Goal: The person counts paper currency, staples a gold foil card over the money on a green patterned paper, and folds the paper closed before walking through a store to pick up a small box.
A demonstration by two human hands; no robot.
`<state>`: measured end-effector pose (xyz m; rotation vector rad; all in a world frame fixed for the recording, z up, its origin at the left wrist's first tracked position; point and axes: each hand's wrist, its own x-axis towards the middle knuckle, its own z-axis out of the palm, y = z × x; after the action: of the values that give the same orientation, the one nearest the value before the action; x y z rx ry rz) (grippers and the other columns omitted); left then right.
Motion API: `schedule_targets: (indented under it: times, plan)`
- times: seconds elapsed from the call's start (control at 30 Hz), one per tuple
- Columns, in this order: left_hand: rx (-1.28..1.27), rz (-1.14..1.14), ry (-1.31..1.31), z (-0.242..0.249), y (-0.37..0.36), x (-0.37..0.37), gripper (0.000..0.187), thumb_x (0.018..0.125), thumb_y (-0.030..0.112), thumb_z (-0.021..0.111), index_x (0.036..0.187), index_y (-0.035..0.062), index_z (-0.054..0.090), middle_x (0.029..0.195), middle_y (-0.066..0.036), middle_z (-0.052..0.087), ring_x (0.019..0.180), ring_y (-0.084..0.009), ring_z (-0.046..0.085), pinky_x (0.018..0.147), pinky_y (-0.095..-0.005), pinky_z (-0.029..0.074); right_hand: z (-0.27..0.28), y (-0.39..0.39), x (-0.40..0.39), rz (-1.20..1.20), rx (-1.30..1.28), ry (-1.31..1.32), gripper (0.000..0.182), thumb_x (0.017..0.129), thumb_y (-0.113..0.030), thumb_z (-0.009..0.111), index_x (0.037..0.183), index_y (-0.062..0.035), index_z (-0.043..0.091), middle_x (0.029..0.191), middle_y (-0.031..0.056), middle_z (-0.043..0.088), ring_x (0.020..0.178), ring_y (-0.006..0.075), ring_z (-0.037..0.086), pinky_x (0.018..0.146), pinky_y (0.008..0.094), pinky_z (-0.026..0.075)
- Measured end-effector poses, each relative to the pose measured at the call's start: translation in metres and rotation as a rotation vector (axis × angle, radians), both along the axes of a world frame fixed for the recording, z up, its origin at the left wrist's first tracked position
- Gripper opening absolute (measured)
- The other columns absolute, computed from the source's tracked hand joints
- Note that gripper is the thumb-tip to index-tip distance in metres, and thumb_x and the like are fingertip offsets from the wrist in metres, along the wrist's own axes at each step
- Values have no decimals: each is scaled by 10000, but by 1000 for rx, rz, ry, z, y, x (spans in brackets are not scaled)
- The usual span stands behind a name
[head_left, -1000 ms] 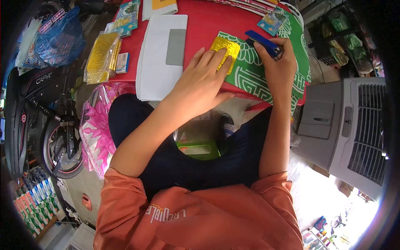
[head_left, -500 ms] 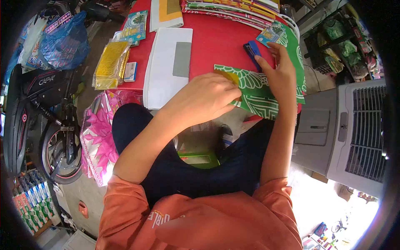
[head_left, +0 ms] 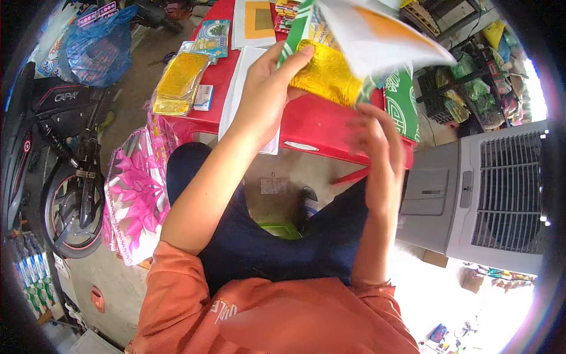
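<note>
My left hand is closed on a raised paper bundle, its thumb pressed over a shiny gold foil sheet. Behind the foil runs green paper with white line patterns. A white sheet with an orange patch flares out at the upper right, smeared by motion. My right hand is blurred, its fingertips right at the lower right corner of the foil. Under the left forearm, white folded paper lies on the red table.
Wrapped gold foil packs, a small white-and-blue box and a blue printed packet sit at the table's left. More green patterned paper is at the right. A grey air cooler stands right; a motorbike stands left.
The green paper has been lifted off the table's front edge, now showing gold foil and a flaring white sheet. My left hand moved up; my right hand moved down. The blue stapler no longer shows.
</note>
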<state>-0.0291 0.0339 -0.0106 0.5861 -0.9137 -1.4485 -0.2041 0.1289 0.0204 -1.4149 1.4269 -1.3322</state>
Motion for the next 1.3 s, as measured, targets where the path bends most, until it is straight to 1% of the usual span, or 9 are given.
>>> schedule_targets:
  times: [0.07, 0.2, 0.3, 0.6, 0.93, 1.07, 1.13, 1.2, 1.3]
  plan:
    - [50, -25, 100, -1, 4, -8, 378, 952, 160, 712, 1275, 10, 586, 1140, -92, 723, 1033, -137, 693, 918, -281, 525, -16, -17, 13, 42, 80, -244, 494, 1062, -373, 523, 1391, -7, 491, 1226, 146, 640, 1014, 228, 676, 874, 323, 508]
    - [-12, -106, 129, -11, 4, -16, 380, 929, 82, 701, 1275, 0, 567, 1158, -92, 716, 1083, -138, 674, 963, -296, 516, -24, -42, 25, 6, 146, -700, 451, 1021, -258, 641, 1363, -29, 455, 1251, 143, 631, 1095, 282, 678, 945, 393, 532]
    - [-58, -148, 143, -14, 3, -19, 436, 911, 35, 693, 1311, -2, 523, 1240, -114, 687, 1143, -147, 648, 985, -296, 503, -30, -46, 21, -78, 96, -706, 426, 1000, -184, 666, 1335, -38, 447, 1218, 130, 635, 1100, 272, 675, 950, 393, 534]
    - [12, -218, 462, -7, -6, -8, 549, 975, 392, 621, 1403, 63, 520, 1388, -53, 596, 1295, -197, 533, 1125, -399, 384, -23, -37, -31, 0, -4, -521, 492, 950, -54, 687, 1340, -21, 388, 1101, 113, 667, 1008, 184, 674, 884, 324, 536]
    - [29, 18, 266, -3, -33, -9, 492, 1017, 362, 580, 1410, 75, 510, 1396, -60, 592, 1301, -204, 540, 1066, -399, 425, -14, -60, -89, -94, -80, -246, 548, 935, -89, 715, 1399, -7, 437, 1039, 87, 698, 948, 130, 662, 800, 255, 506]
    - [32, 49, 224, 17, -91, -15, 425, 1024, 307, 572, 1358, 47, 531, 1369, -123, 597, 1279, -236, 563, 1097, -401, 432, 9, -127, -110, -133, -168, -201, 544, 896, -113, 756, 1365, -12, 499, 1027, 106, 697, 934, 152, 660, 759, 267, 504]
    - [41, 61, 246, 25, -149, -17, 384, 1008, 305, 600, 1289, 45, 571, 1319, -121, 612, 1226, -251, 589, 1023, -426, 478, 20, -205, -142, -135, -184, -44, 602, 854, -270, 808, 1326, 17, 567, 1108, 164, 710, 989, 211, 684, 805, 331, 524]
    - [55, 79, 237, 35, -191, -16, 360, 990, 335, 618, 1239, 75, 605, 1240, -76, 641, 1150, -226, 615, 938, -428, 530, 25, -272, -177, -45, -182, 39, 669, 875, -272, 789, 1428, -20, 508, 1053, 66, 659, 904, 131, 594, 749, 276, 467]
    - [146, -88, 205, 31, -237, -2, 459, 990, 376, 609, 1306, 48, 555, 1235, -100, 647, 1193, -246, 595, 1054, -405, 460, 50, -284, -153, -154, -102, 43, 602, 916, -110, 684, 1439, 74, 447, 866, 110, 636, 647, 159, 576, 578, 353, 502]
